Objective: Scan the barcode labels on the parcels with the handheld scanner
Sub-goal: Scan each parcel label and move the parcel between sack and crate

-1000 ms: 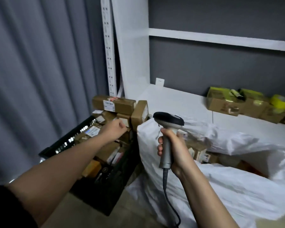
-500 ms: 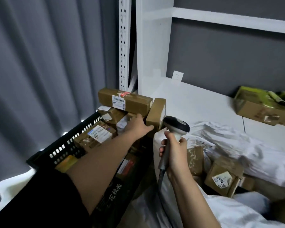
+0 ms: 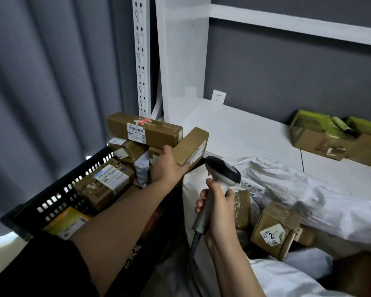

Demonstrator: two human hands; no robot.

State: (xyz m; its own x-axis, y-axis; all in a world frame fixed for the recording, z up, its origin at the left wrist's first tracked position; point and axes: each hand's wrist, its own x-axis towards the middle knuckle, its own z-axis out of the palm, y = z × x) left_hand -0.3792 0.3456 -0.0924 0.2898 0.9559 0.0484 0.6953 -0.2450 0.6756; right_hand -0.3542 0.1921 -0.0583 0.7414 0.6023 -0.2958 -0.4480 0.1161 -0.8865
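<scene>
My left hand (image 3: pixel 167 166) grips a narrow cardboard parcel (image 3: pixel 192 146) above the black plastic crate (image 3: pixel 58 196), which is heaped with labelled parcels, a long box (image 3: pixel 144 129) lying on top. My right hand (image 3: pixel 220 207) is closed around the handheld scanner (image 3: pixel 222 174), its head just beside the held parcel. Below it, a white sack (image 3: pixel 308 189) holds more parcels, one labelled box (image 3: pixel 274 228) near my wrist.

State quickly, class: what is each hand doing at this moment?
Left hand: closed on a small brown cardboard parcel at the black crate.
Right hand: closed around the handheld barcode scanner handle.
</scene>
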